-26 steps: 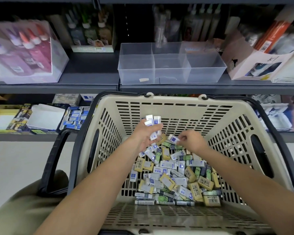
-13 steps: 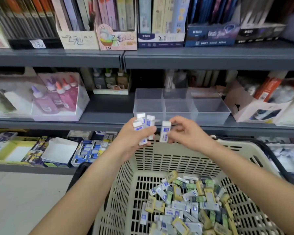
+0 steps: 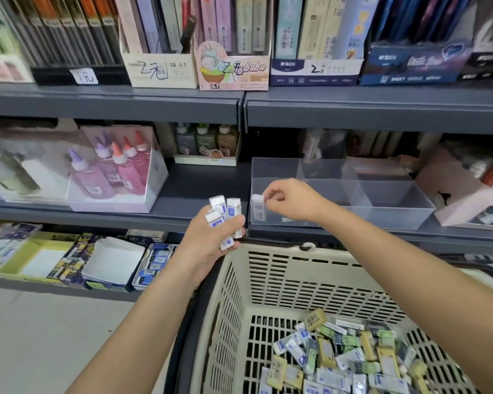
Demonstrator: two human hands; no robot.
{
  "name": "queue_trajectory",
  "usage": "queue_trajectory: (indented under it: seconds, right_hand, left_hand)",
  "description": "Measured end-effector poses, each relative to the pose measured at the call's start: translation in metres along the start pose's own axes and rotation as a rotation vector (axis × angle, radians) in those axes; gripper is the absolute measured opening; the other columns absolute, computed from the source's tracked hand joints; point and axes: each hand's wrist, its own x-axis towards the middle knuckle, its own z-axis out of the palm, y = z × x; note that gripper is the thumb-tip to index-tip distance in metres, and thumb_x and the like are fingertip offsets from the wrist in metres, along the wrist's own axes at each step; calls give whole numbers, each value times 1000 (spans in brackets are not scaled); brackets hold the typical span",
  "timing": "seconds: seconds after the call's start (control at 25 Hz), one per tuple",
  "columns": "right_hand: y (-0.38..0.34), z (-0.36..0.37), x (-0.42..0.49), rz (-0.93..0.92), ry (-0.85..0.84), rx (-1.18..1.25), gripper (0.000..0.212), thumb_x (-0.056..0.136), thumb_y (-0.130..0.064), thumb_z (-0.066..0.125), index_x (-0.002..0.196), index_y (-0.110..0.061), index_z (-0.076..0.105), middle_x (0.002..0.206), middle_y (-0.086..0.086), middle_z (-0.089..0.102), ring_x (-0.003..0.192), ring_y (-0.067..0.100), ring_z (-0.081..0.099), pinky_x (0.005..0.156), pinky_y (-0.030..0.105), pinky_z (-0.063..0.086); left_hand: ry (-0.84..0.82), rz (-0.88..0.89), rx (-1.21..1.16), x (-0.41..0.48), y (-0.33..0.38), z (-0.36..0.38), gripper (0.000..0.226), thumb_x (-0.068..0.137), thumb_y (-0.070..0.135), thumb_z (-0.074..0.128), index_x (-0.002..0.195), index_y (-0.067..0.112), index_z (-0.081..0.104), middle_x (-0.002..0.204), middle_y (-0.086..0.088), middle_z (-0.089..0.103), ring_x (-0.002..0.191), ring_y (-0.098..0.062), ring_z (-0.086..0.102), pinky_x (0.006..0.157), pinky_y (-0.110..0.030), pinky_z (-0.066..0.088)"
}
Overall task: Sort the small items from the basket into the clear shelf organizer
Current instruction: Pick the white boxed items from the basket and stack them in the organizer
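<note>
A beige slotted basket (image 3: 310,277) sits low in front of me, with a heap of small white, blue, yellow and green erasers (image 3: 345,359) in its bottom. On the middle shelf stands the clear shelf organizer (image 3: 382,206), divided into compartments. My left hand (image 3: 211,243) is shut on several white-and-blue erasers (image 3: 224,214), just left of the organizer's front corner. My right hand (image 3: 291,201) pinches one white eraser (image 3: 258,206) upright inside the organizer's front left compartment.
Glue bottles in a clear box (image 3: 117,172) stand left of the organizer, and a pink carton (image 3: 461,200) stands to its right. The upper shelf holds pencil and pen boxes (image 3: 231,66). Below left lie trays of stationery (image 3: 111,263). Grey floor lies at the lower left.
My right hand has carried one eraser from beside my left hand over to the organizer's front left compartment. The view has tilted up, and my left hand has kept its erasers.
</note>
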Motion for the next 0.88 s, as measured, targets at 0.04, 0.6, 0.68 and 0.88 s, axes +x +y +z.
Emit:
queue_trajectory:
  seconds: [0.04, 0.6, 0.68, 0.88]
  right_hand:
    - [0, 3, 2, -7, -51, -35, 19, 81, -22, 56, 99, -23, 62, 89, -6, 68, 84, 15, 61, 74, 26, 49]
    - [-3, 16, 12, -28, -104, -210, 20, 85, -26, 59, 105, -29, 57, 108, -7, 63, 100, 17, 58, 82, 42, 52]
    - [-4, 14, 12, -12, -134, -212, 24, 84, -25, 60, 108, -27, 58, 112, -5, 63, 104, 17, 57, 86, 41, 51]
    - [-16, 4, -1, -68, 120, 125, 21, 88, -12, 52, 104, -21, 61, 103, -6, 65, 94, 7, 61, 85, 25, 49]
  left_hand:
    - [-11, -2, -7, 3, 0, 1, 24, 79, 13, 72, 95, 20, 56, 72, 6, 71, 75, -12, 69, 55, -21, 51]
    - [-43, -80, -110, 24, -1, 1, 22, 84, 4, 65, 102, 14, 57, 76, 0, 72, 70, -11, 70, 53, -21, 52]
    - [-19, -73, -112, 26, -1, 5, 22, 84, 1, 63, 99, 15, 57, 80, -3, 70, 67, -11, 69, 52, -21, 52]
    - [-40, -27, -64, 28, 3, 16, 22, 85, -5, 57, 92, 16, 58, 84, -5, 67, 68, -11, 65, 53, -20, 52]
